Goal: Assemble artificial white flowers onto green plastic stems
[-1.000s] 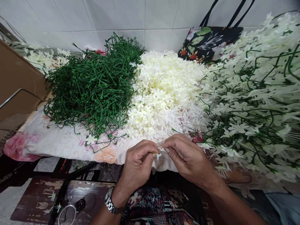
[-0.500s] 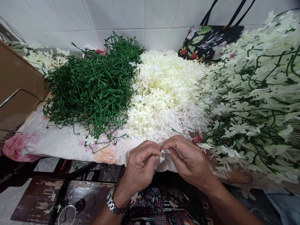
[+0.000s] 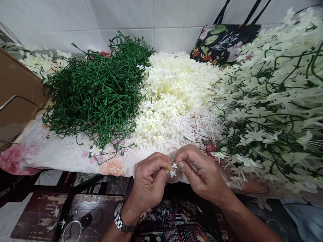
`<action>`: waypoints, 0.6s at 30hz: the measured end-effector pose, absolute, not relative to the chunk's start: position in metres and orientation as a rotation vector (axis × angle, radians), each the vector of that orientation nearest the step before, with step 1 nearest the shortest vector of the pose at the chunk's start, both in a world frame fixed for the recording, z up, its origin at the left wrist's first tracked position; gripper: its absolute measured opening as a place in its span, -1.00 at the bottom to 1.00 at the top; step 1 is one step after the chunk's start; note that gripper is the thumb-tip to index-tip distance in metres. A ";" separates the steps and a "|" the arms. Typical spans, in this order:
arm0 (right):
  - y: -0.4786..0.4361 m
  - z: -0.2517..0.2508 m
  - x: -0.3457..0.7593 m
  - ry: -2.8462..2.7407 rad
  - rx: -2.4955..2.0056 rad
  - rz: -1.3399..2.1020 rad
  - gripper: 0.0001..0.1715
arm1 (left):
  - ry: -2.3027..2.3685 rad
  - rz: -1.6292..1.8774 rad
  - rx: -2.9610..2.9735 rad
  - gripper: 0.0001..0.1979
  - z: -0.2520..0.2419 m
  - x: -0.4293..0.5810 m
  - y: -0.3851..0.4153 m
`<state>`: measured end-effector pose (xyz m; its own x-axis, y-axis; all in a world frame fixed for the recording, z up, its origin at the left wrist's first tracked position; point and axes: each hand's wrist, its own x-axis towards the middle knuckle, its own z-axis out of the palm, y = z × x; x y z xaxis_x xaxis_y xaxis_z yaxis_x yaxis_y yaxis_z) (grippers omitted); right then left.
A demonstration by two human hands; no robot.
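Just past the front edge of the cloth, my left hand (image 3: 150,177) pinches a small white artificial flower piece (image 3: 173,170) between thumb and forefinger. My right hand (image 3: 204,174) is closed in a pinch right beside it, its fingertips at the right side of the piece. Whether the right fingers grip this same piece or a thin part of it is hidden. A yellowish covering shows on a left fingertip. Beyond the hands lie a heap of white blossoms (image 3: 174,87) and thin white stamen-like strands (image 3: 199,124). Left of these is a tangled pile of green plastic stems (image 3: 93,94).
Assembled white flowers on green stems (image 3: 267,111) are heaped high at right. A floral bag (image 3: 227,43) leans on the tiled wall (image 3: 136,16). A cardboard box (image 3: 17,87) stands at left. Below the flowered cloth (image 3: 63,158) is a worn brown wooden surface (image 3: 93,208).
The view has shifted slightly, so the piles sit a little farther left. My hands stay together in their pinch, and a bit more of the white piece shows between them.
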<state>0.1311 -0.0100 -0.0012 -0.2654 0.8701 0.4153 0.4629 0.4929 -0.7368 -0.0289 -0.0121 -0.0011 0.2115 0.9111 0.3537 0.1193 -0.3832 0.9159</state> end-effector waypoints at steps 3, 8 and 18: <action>-0.010 0.002 0.133 -1.953 -1.098 0.578 -0.84 | 0.968 1.241 1.677 -0.81 0.000 -0.029 -0.011; -0.009 0.006 0.139 -1.990 -1.073 0.651 -0.89 | 0.968 1.229 1.776 -0.81 0.002 -0.030 -0.010; -0.005 0.004 0.144 -2.109 -1.038 0.697 -0.87 | 0.933 1.155 1.968 -0.78 0.002 -0.030 -0.013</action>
